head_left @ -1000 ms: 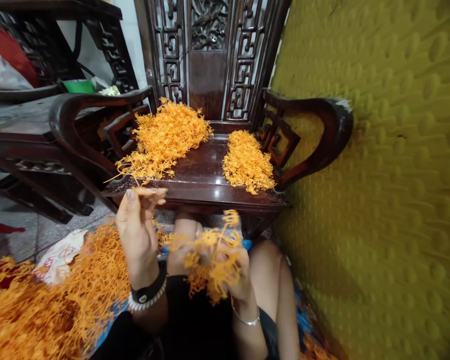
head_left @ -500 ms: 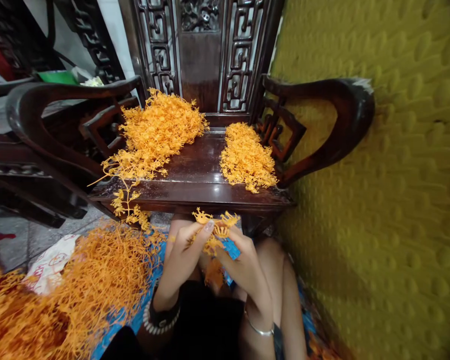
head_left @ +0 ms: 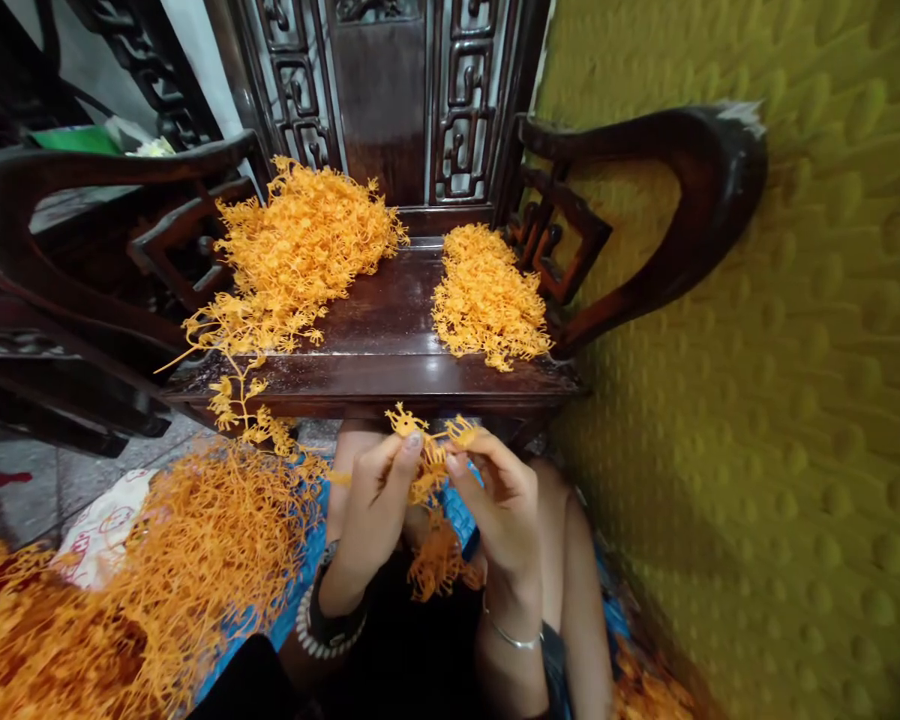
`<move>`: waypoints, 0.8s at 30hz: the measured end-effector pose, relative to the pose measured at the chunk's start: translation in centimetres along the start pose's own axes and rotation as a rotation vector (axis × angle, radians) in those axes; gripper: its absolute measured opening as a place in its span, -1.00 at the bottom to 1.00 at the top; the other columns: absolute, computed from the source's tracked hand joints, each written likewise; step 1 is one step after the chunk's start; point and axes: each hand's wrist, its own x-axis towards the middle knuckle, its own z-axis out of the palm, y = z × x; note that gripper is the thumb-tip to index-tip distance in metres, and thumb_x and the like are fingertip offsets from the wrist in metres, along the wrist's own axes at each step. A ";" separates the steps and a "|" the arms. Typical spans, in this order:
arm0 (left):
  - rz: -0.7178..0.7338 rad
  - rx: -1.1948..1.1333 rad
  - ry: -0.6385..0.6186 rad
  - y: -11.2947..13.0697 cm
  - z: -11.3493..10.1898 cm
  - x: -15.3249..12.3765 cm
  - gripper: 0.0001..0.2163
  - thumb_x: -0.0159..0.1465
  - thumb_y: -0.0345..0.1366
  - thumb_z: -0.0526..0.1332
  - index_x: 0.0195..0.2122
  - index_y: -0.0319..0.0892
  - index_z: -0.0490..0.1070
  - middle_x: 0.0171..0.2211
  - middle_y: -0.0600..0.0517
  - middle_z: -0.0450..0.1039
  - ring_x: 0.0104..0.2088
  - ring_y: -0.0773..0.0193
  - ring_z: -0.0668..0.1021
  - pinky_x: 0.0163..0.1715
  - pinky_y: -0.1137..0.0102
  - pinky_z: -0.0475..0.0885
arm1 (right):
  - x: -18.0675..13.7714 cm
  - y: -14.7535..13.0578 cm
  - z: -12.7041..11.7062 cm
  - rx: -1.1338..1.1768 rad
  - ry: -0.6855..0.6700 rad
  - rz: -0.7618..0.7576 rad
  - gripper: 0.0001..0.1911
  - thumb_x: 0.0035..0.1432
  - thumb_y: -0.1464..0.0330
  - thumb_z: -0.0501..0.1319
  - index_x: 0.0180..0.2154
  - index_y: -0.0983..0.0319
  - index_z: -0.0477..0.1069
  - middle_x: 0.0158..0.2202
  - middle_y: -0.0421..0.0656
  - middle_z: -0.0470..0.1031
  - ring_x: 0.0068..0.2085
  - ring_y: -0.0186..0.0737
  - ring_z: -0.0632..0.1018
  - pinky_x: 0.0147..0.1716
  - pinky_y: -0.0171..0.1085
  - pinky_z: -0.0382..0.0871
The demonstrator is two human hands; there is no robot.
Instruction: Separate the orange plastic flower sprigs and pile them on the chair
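My left hand (head_left: 373, 510) and my right hand (head_left: 499, 495) are raised close together above my lap, both pinching one orange plastic sprig (head_left: 429, 445) of small flower-like pieces. Its tail hangs down between my wrists. Just beyond my hands is the seat of a dark carved wooden chair (head_left: 390, 375). On the seat lie a large loose orange heap (head_left: 292, 250) at the left and a smaller tidy orange pile (head_left: 487, 295) at the right. A strand dangles off the seat's front left edge.
A big mound of tangled orange strands (head_left: 142, 580) covers the floor at my left over a blue cloth. A yellow padded wall (head_left: 757, 400) rises at the right. Another dark wooden seat (head_left: 52, 250) stands at the left, with a green item behind it.
My left hand came down from the seat's edge and joined my right hand on the sprig. The view tilted down slightly and both hands rose toward the seat.
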 end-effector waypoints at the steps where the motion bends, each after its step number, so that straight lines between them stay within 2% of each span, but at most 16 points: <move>1: 0.007 0.022 -0.018 0.0 0.0 0.0 -0.60 0.36 -0.02 0.03 -0.53 -0.18 0.23 -0.58 0.13 0.20 -0.54 0.38 0.26 -0.51 0.49 0.20 | 0.0 0.0 0.0 0.008 0.007 0.010 -0.96 0.15 0.39 0.26 -0.37 0.19 0.43 -0.42 -0.24 0.38 -0.36 -0.35 0.41 -0.33 -0.37 0.28; 3: 0.012 0.055 -0.082 0.0 -0.1 0.1 -0.64 0.37 -0.06 0.03 -0.49 -0.18 0.26 -0.56 0.12 0.24 -0.51 0.36 0.30 -0.47 0.48 0.22 | -0.1 0.0 -0.2 0.049 0.017 0.050 -0.92 0.15 0.36 0.26 -0.39 0.20 0.40 -0.45 -0.25 0.37 -0.40 -0.37 0.39 -0.38 -0.38 0.26; 6: 0.016 0.079 -0.256 -0.2 -0.3 0.3 -0.69 0.36 -0.11 0.07 -0.43 -0.19 0.34 -0.47 0.06 0.35 -0.42 0.31 0.37 -0.37 0.46 0.28 | -0.1 -0.1 -0.4 0.143 0.064 0.128 -0.86 0.19 0.30 0.22 -0.39 0.21 0.34 -0.50 -0.29 0.27 -0.48 -0.41 0.30 -0.48 -0.42 0.19; 8: 0.013 0.108 -0.312 -0.3 -0.2 0.3 -0.71 0.34 -0.11 0.10 -0.43 -0.19 0.36 -0.44 0.04 0.37 -0.38 0.29 0.38 -0.34 0.44 0.28 | 0.0 -0.1 -0.5 0.176 0.064 0.173 -0.82 0.20 0.26 0.20 -0.39 0.20 0.31 -0.50 -0.29 0.23 -0.49 -0.41 0.27 -0.50 -0.43 0.18; 10: -0.011 0.112 -0.271 -0.4 -0.1 0.2 -0.69 0.34 -0.10 0.09 -0.47 -0.19 0.31 -0.49 0.05 0.31 -0.41 0.29 0.35 -0.37 0.44 0.26 | 0.1 -0.1 -0.6 0.169 0.024 0.199 -0.80 0.19 0.21 0.20 -0.36 0.19 0.30 -0.46 -0.28 0.24 -0.46 -0.40 0.29 -0.47 -0.42 0.23; 13: -0.019 0.051 -0.213 -0.5 0.1 0.2 -0.65 0.36 -0.09 0.05 -0.53 -0.17 0.24 -0.56 0.09 0.19 -0.47 0.32 0.29 -0.44 0.44 0.23 | 0.4 -0.2 -0.7 0.101 -0.110 0.208 -0.76 0.16 0.15 0.23 -0.30 0.18 0.32 -0.41 -0.26 0.29 -0.41 -0.36 0.33 -0.40 -0.38 0.28; 16: 0.007 0.016 -0.221 -0.7 0.2 0.2 -0.63 0.36 -0.09 0.05 -0.54 -0.18 0.24 -0.56 0.09 0.19 -0.48 0.34 0.29 -0.46 0.45 0.22 | 0.5 -0.2 -0.7 0.037 -0.232 0.206 -0.73 0.15 0.14 0.24 -0.35 0.20 0.33 -0.43 -0.25 0.30 -0.40 -0.34 0.35 -0.36 -0.36 0.29; 18: -0.009 0.013 -0.192 -0.8 0.2 0.1 -0.61 0.35 -0.05 0.06 -0.55 -0.19 0.24 -0.57 0.10 0.19 -0.50 0.35 0.28 -0.49 0.46 0.21 | 0.4 -0.2 -0.6 0.064 -0.263 0.210 -0.72 0.18 0.13 0.22 -0.38 0.21 0.34 -0.42 -0.23 0.32 -0.39 -0.33 0.36 -0.34 -0.35 0.30; 21: -0.034 0.059 -0.097 -1.0 0.1 -0.3 -0.55 0.33 0.02 0.04 -0.60 -0.19 0.21 -0.63 0.12 0.15 -0.56 0.38 0.23 -0.53 0.45 0.17 | 0.2 -0.3 -0.5 0.159 -0.278 0.235 -0.64 0.17 0.08 0.21 -0.44 0.23 0.32 -0.51 -0.26 0.25 -0.50 -0.40 0.28 -0.48 -0.39 0.23; 24: -0.026 0.107 -0.150 -1.1 -0.1 -0.3 -0.55 0.33 0.01 0.05 -0.60 -0.19 0.21 -0.64 0.12 0.17 -0.55 0.37 0.25 -0.52 0.45 0.17 | 0.1 -0.5 -0.6 0.207 -0.269 0.246 -0.57 0.14 0.01 0.21 -0.49 0.25 0.31 -0.63 -0.32 0.10 -0.61 -0.47 0.11 -0.64 -0.41 0.02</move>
